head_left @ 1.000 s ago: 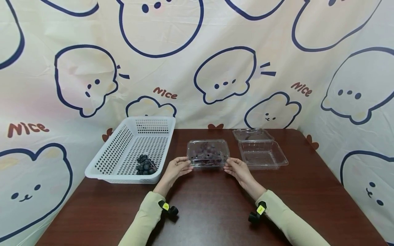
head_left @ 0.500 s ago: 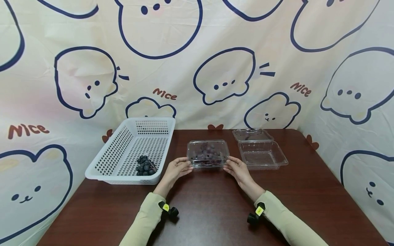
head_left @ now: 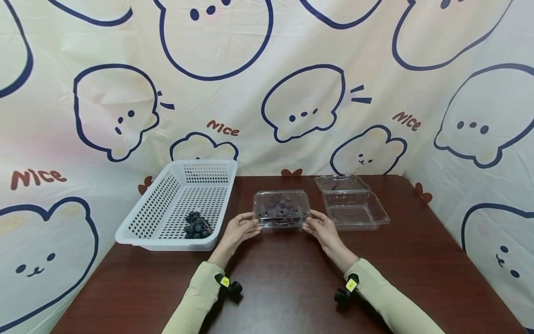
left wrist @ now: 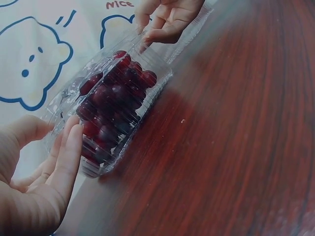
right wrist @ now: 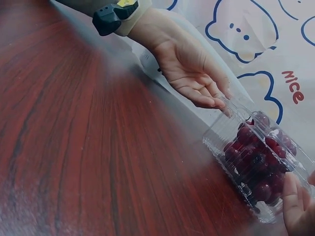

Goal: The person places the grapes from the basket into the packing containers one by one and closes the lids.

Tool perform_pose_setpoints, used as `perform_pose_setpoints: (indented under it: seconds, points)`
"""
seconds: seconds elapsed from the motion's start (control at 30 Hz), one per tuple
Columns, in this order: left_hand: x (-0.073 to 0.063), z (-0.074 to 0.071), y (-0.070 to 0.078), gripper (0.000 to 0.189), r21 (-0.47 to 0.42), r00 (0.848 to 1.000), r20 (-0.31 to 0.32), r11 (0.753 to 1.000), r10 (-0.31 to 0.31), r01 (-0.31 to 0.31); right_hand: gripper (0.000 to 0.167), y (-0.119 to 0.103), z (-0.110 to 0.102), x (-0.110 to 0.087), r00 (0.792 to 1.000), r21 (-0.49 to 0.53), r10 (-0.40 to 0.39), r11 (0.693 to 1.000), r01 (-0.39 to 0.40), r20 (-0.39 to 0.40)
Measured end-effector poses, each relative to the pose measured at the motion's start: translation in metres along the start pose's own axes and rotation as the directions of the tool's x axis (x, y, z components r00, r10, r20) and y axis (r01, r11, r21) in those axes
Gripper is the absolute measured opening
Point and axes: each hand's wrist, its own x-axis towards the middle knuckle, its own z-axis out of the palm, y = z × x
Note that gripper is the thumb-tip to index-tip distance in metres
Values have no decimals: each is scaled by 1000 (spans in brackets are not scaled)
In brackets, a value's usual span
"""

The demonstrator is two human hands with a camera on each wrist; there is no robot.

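A clear plastic clamshell box with its lid down stands at the middle of the table, dark red grapes showing through its walls. At its left front corner, my left hand pinches the rim between thumb and fingers. My right hand grips the opposite front corner the same way. In the right wrist view, the grapes fill much of the box, and the left hand reaches to its far end.
On the left, a white perforated basket holds a small bunch of dark grapes. A second clear clamshell lies with its lid raised at the right. The brown table meets a patterned cloth behind.
Both hands keep their hold on the clamshell corners. The whole head view shifts very slightly; nothing else visibly moves.
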Motion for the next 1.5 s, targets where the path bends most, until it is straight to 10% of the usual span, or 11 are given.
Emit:
perform_pose_setpoints:
  seconds: [1.5]
  points:
    - [2,-2,-1,51,34,999,22,999,24,-25,48,2,-2,3,1000,-70,-9,997,8,-11]
